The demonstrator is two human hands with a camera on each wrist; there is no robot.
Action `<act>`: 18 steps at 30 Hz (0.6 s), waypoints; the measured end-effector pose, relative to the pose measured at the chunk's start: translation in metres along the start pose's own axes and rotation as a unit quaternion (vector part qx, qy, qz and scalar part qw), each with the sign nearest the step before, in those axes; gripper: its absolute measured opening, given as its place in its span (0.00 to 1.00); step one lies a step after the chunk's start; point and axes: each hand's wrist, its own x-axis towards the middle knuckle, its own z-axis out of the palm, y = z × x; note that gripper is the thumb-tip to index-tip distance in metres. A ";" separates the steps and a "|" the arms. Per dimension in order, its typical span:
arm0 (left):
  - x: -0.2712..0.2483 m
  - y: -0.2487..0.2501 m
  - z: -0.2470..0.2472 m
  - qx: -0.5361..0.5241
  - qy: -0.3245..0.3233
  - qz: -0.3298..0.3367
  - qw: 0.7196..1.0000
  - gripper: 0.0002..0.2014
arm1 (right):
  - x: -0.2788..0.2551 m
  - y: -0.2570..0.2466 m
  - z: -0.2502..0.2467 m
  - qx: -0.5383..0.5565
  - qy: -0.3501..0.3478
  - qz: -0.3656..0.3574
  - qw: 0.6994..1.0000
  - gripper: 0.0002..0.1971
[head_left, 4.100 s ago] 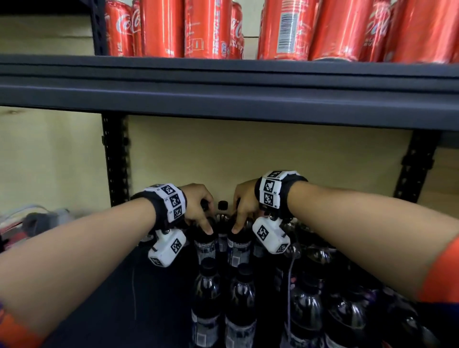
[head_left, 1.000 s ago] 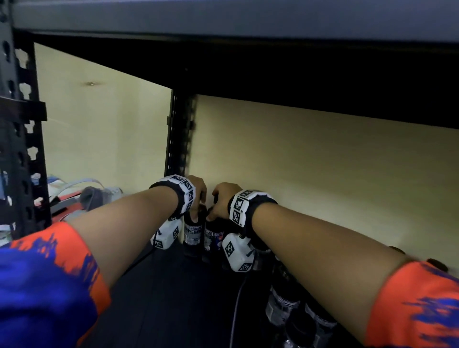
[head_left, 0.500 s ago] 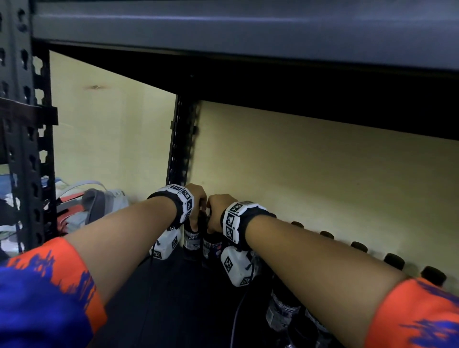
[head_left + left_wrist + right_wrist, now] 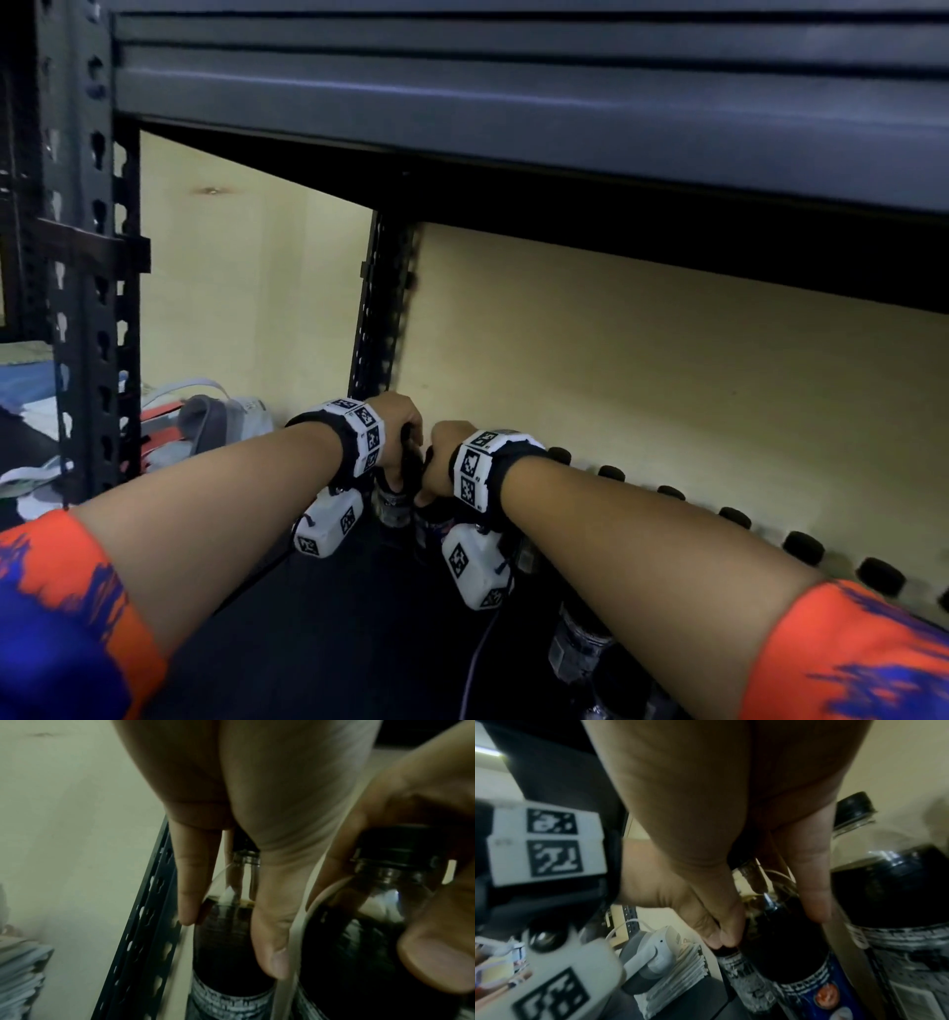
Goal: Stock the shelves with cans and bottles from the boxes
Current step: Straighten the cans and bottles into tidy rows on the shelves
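Observation:
My left hand [image 4: 403, 452] grips the neck of a dark cola bottle [image 4: 393, 506] at the back-left corner of the lower shelf. In the left wrist view its finger and thumb straddle that bottle [image 4: 226, 943]. Right beside it, my right hand [image 4: 434, 473] grips the top of a second dark bottle [image 4: 434, 527]; the right wrist view has its thumb and finger either side of this bottle [image 4: 782, 943]. Both bottles stand upright, close together. A row of black-capped bottles [image 4: 734, 516] runs along the back wall to the right.
The upper shelf beam [image 4: 513, 103] hangs low overhead. A perforated upright post [image 4: 382, 308] stands just behind the hands and another [image 4: 82, 257] at the front left. A grey device [image 4: 215, 416] and stacked papers lie beyond the rack. The dark shelf floor [image 4: 334, 642] stretches in front.
About four seconds ago my hands held bottle tops in a cluster under the red cans. Over the last second they have stayed gripping the two bottles at the back-left corner.

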 end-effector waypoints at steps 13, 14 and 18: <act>-0.102 0.005 -0.063 -0.023 0.015 0.030 0.999 0.32 | -0.063 -0.005 -0.063 0.023 -0.003 0.030 0.999 0.31; -0.110 0.005 -0.066 -0.034 0.013 0.029 0.999 0.31 | -0.073 -0.005 -0.067 0.029 -0.007 0.032 0.999 0.32; -0.139 0.012 -0.068 -0.053 -0.018 0.028 0.998 0.28 | -0.107 -0.008 -0.075 0.062 -0.002 0.031 0.998 0.30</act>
